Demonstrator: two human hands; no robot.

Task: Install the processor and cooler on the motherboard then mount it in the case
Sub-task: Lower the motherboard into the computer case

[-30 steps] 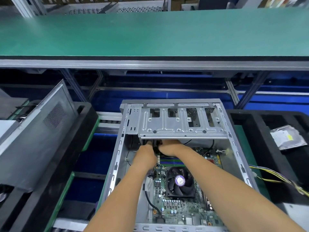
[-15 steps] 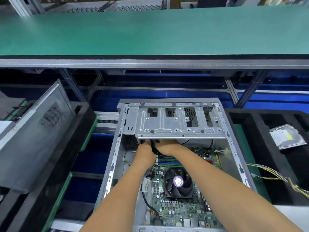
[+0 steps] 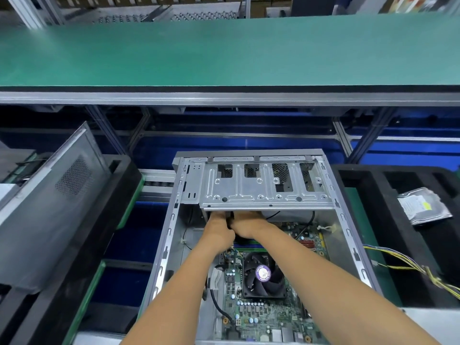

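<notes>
The grey computer case [image 3: 171, 235] lies open in front of me. The green motherboard [image 3: 263, 317] sits inside it, with the black cooler fan [image 3: 263, 276] mounted on it. My left hand [image 3: 219, 232] and my right hand [image 3: 249, 224] reach side by side under the front edge of the silver drive cage [image 3: 263, 192]. Both grip a black cable or connector [image 3: 230, 217] between them. The fingertips are hidden beneath the cage.
A grey case side panel [image 3: 54, 202] leans on a black foam tray [image 3: 119, 185] at the left. At the right, a hard drive in a bag [image 3: 423, 205] lies on black foam, beside yellow and black cables [image 3: 410, 265]. A green shelf [image 3: 224, 51] spans above.
Both hands have stayed together under the drive cage, shifting only slightly. The view has moved a little.
</notes>
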